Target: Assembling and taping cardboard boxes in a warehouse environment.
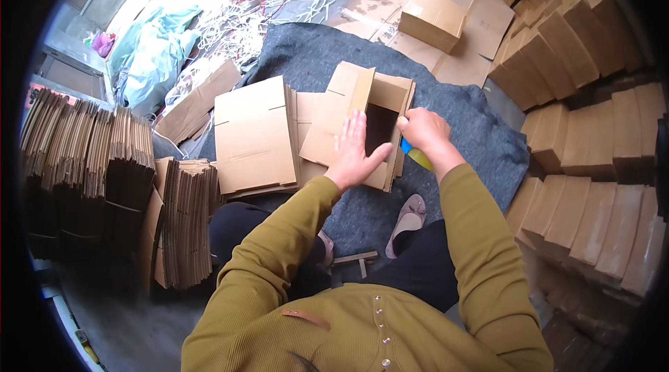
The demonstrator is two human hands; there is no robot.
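A cardboard box stands in front of me on the grey blanket, its flaps spread and its dark inside showing. My left hand lies on the box's left flap, fingers stretched and thumb apart. At the box's right edge my right hand is closed around a blue and yellow hand tool, whose kind is mostly hidden by the fist. Just left of the box, several flattened cardboard boxes lie stacked, the lower ones partly reaching under it.
Bundles of folded cardboard stand at the left. Closed boxes are piled along the right side. One closed box sits on flat cardboard beyond the blanket. White and red straps lie tangled at the far left.
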